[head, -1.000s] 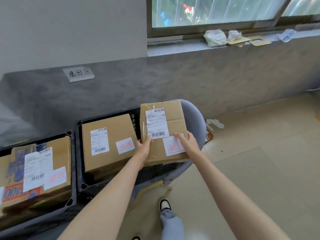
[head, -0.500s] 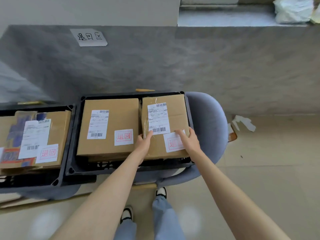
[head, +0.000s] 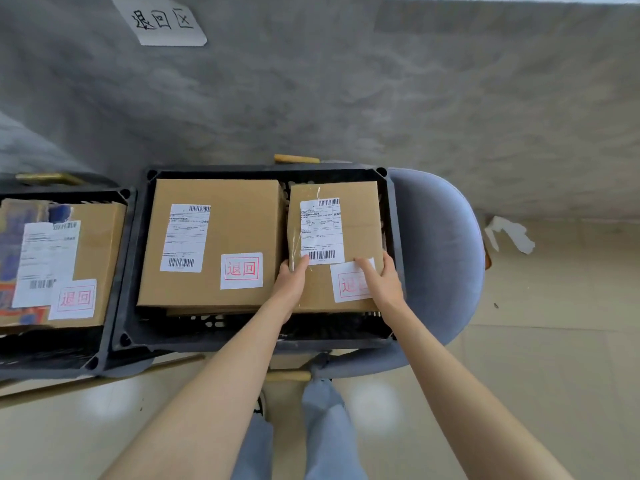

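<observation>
A small cardboard box is held in the right part of a black plastic crate, just beside a larger cardboard box that fills the left part. The small box is plain brown and rectangular. A white shipping label with barcodes at its top and bottom is stuck on its upper face. Below the label, a white sticker stamped with red characters is fixed at a slight tilt, and a strip of clear tape is wrinkled along the left edge.

The near left corner is gripped by the left hand, with the thumb laid on top. The near right edge is gripped by the right hand, with the thumb pressed on the sticker. The crate is borne by a grey chair.
</observation>
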Demonstrator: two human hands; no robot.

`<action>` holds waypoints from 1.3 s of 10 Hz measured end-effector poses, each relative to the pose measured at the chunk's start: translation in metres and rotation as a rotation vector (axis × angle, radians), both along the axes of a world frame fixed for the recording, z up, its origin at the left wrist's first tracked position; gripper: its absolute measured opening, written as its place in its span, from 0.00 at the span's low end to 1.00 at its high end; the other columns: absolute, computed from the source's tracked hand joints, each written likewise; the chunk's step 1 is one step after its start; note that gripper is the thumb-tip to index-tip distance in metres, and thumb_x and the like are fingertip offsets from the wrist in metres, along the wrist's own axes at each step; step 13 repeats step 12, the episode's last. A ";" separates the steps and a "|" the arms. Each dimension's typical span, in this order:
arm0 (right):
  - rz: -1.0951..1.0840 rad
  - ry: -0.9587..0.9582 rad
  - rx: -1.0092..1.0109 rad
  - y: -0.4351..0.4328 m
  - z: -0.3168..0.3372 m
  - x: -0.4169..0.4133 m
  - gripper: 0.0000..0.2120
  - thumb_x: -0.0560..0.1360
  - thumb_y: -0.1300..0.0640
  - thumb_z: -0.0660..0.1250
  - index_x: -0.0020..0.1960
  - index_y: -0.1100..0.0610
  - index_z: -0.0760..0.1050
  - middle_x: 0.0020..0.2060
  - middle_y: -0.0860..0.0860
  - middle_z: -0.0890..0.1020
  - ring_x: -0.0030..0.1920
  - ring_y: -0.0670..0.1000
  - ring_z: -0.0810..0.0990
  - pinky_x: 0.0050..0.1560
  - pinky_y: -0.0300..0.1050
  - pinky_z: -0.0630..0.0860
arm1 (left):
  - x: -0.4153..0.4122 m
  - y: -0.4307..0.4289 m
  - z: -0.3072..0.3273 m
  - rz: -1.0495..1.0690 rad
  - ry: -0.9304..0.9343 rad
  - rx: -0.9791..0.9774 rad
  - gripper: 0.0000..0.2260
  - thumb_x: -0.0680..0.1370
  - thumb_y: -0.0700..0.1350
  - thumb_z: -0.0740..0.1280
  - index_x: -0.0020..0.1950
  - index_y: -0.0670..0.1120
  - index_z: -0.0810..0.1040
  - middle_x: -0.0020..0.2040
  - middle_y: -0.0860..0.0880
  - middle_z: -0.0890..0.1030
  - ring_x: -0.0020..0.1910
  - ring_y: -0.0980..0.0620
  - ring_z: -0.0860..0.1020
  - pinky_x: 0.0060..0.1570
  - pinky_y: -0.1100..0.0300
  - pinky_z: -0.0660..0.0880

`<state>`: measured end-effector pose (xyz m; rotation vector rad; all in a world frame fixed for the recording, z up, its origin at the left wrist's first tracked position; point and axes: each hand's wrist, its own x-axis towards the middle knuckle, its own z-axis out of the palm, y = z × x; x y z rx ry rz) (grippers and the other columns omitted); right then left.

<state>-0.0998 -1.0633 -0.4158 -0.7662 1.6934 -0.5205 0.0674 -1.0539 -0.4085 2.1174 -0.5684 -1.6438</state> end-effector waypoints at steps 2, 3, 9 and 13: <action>-0.025 -0.035 0.011 -0.006 -0.017 0.001 0.33 0.76 0.47 0.66 0.77 0.51 0.57 0.63 0.49 0.76 0.61 0.51 0.76 0.57 0.46 0.72 | 0.001 -0.006 -0.021 0.016 0.006 -0.005 0.28 0.80 0.60 0.55 0.77 0.50 0.56 0.72 0.50 0.67 0.69 0.48 0.68 0.66 0.53 0.64; -0.021 -0.035 -0.001 -0.007 -0.023 0.003 0.32 0.77 0.49 0.66 0.77 0.50 0.56 0.62 0.49 0.76 0.58 0.49 0.76 0.52 0.42 0.71 | 0.000 -0.007 -0.029 0.018 0.001 0.000 0.27 0.81 0.59 0.55 0.78 0.50 0.55 0.73 0.50 0.66 0.71 0.47 0.66 0.67 0.52 0.62; -0.021 0.029 0.195 -0.022 -0.025 0.002 0.32 0.74 0.45 0.65 0.73 0.55 0.61 0.58 0.52 0.76 0.58 0.54 0.75 0.59 0.51 0.71 | -0.003 -0.020 -0.021 -0.029 -0.062 0.042 0.29 0.80 0.58 0.56 0.77 0.46 0.55 0.72 0.47 0.66 0.68 0.45 0.68 0.68 0.46 0.66; 0.013 0.049 0.017 -0.025 0.027 0.003 0.35 0.77 0.48 0.64 0.78 0.57 0.53 0.75 0.54 0.62 0.73 0.56 0.64 0.69 0.53 0.63 | -0.003 -0.026 0.035 -0.202 -0.120 -0.088 0.25 0.81 0.54 0.58 0.75 0.46 0.58 0.71 0.48 0.69 0.66 0.46 0.70 0.61 0.54 0.68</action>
